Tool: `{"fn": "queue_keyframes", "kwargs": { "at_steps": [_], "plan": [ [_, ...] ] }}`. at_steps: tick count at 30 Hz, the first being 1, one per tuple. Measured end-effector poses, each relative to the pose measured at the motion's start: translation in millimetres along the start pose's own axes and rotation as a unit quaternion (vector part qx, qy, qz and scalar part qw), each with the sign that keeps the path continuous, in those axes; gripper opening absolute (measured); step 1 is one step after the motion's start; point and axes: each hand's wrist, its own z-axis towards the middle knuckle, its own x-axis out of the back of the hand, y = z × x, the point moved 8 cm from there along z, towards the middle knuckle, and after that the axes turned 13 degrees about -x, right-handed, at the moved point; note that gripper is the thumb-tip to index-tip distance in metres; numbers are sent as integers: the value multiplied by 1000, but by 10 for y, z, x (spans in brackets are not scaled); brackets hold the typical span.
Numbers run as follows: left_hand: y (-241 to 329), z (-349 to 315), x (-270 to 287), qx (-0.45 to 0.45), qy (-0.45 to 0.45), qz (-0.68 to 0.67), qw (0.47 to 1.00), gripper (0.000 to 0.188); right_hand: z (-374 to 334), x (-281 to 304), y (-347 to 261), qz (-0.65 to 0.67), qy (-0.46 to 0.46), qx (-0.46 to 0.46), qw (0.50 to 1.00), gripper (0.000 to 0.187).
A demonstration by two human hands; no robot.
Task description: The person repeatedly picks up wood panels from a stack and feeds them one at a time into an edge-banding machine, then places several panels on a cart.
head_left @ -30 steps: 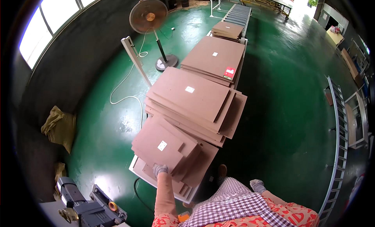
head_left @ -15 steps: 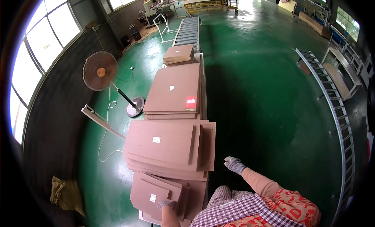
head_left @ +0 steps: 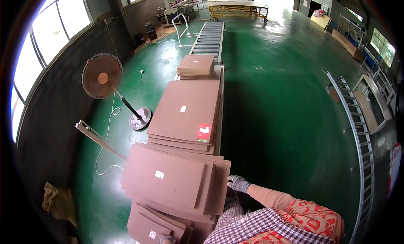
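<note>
My left hand [head_left: 165,239], in a grey glove, lies on the nearest stack of brown panels [head_left: 145,222], beside a white label; the lower edge of the picture cuts it off. Its fingers look stretched out over the top panel. My right hand [head_left: 239,184], also gloved, is at the right edge of the larger panel stack [head_left: 168,168], with its fingers apart at the panel's rim. Whether they touch it is hard to make out. The panels in both stacks lie slightly fanned and overlap.
Farther along stand another panel stack [head_left: 185,105] with a red label and a small stack [head_left: 195,64], then a roller conveyor [head_left: 208,38]. A standing fan [head_left: 102,76] and a slanted bar [head_left: 99,137] are at left. A ladder-like metal frame [head_left: 357,137] lies at right.
My right hand has moved left to the large stack's edge. The view has shifted, so the stacks appear lower; my left hand stays on the nearest stack, now near its label.
</note>
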Motion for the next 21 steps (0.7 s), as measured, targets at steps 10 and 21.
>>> {"fn": "queue_keyframes", "kwargs": {
  "at_steps": [10,21],
  "plan": [
    [4144,-684,760,-221,84,-94,967,119,1852,1515,-1165,-204,76,46,975,70],
    [4718,-563,592,-109,-26,-42,993,144,4315,1525,-1556,-274,-4,24,961,104]
  ]
}}
